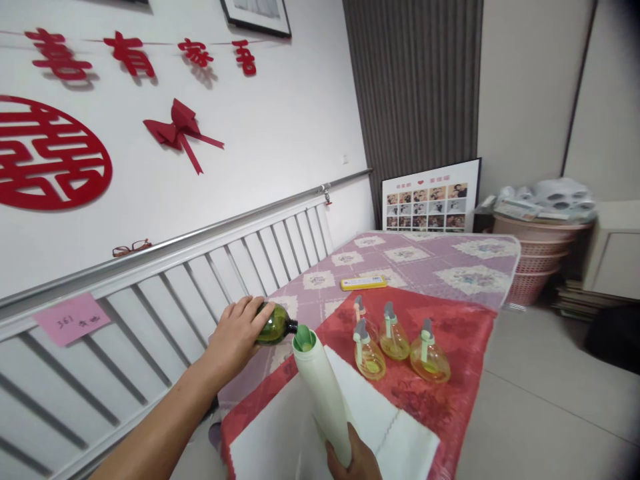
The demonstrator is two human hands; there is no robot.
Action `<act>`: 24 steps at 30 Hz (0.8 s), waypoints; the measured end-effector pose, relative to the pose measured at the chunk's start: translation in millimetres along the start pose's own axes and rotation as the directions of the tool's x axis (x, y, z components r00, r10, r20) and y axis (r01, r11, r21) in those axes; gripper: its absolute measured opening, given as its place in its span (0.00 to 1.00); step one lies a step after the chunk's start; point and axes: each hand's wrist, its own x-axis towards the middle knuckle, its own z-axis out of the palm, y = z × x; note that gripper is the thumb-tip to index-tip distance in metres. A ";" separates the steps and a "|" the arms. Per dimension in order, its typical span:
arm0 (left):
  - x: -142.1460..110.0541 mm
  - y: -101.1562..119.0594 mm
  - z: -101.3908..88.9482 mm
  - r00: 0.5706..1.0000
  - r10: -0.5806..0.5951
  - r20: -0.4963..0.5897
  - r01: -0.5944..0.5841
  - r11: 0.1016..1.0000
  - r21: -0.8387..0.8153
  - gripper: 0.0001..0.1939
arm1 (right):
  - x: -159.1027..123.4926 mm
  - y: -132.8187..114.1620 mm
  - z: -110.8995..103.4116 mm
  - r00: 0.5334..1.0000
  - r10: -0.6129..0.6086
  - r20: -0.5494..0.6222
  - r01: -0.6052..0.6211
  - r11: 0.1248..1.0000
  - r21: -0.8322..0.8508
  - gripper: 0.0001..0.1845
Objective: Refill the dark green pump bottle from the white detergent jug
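Observation:
My left hand (243, 327) is wrapped round a dark green bottle (275, 327). The bottle lies nearly on its side, its black neck at the mouth of a tall pale green bottle (323, 393). A green funnel-like piece (304, 340) sits in that mouth. Low in the view, my right hand (355, 457) grips the tall bottle near its base and holds it tilted, top to the left. Whether liquid is flowing cannot be made out. To the right, several clear, rounded bottles with grey spouts (394, 340) stand on a red cloth (450, 407), with yellowish liquid in them.
A white cloth (270, 433) lies over the red one on a table with a purple patterned cover (480, 267). A yellow flat case (363, 283) rests farther back. White railings (165, 287) run along the left. Stacked pink baskets (535, 260) stand beyond the table.

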 end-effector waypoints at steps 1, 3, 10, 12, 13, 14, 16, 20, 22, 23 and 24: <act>0.1 -0.1 0.0 1.000 0.001 -0.002 -0.001 1.000 0.002 0.37 | 0.1 -0.3 -0.2 1.000 0.003 -0.001 -0.003 1.000 0.005 0.12; 0.2 -0.4 0.5 1.000 0.004 -0.007 -0.004 1.000 0.004 0.38 | 0.2 -1.0 -0.7 1.000 0.015 0.001 -0.015 1.000 0.013 0.13; 1.2 0.6 0.5 1.000 0.009 -0.007 -0.009 1.000 0.010 0.37 | 1.6 -8.1 -4.9 0.998 0.059 0.002 -0.059 0.998 0.036 0.17; 1.4 1.3 -0.5 1.000 0.008 -0.003 -0.008 1.000 0.008 0.37 | 1.9 -9.9 -5.2 0.998 0.052 -0.023 -0.051 0.998 0.033 0.17; 1.4 1.5 -1.0 1.000 0.008 -0.001 -0.008 1.000 0.007 0.38 | 2.0 -10.3 -5.0 0.998 0.049 -0.041 -0.048 0.998 0.029 0.17; 1.4 1.6 -1.3 1.000 0.009 -0.001 -0.009 1.000 0.006 0.38 | 2.1 -10.5 -4.7 0.997 0.046 -0.057 -0.045 0.999 0.025 0.16; 1.3 1.3 -1.7 1.000 0.009 -0.007 -0.009 1.000 0.008 0.38 | 2.1 -10.1 -3.9 0.996 0.046 -0.073 -0.045 0.999 0.017 0.16; 1.4 0.5 -1.9 1.000 0.015 -0.008 -0.014 1.000 0.011 0.38 | 1.4 -7.4 -2.9 0.998 0.048 -0.038 -0.047 0.999 0.012 0.14; 1.6 0.4 -2.0 1.000 0.015 -0.003 -0.015 1.000 0.012 0.38 | 0.6 -5.4 -2.4 0.999 0.035 -0.023 -0.035 0.999 0.008 0.13; 1.7 0.5 -2.2 1.000 0.013 -0.003 -0.013 1.000 0.011 0.38 | 0.1 -4.3 -2.1 1.000 0.027 -0.015 -0.026 1.000 0.005 0.12; 1.7 0.6 -2.3 1.000 0.013 -0.003 -0.013 1.000 0.010 0.38 | -0.4 -3.1 -1.8 1.000 0.020 -0.004 -0.020 1.000 0.002 0.11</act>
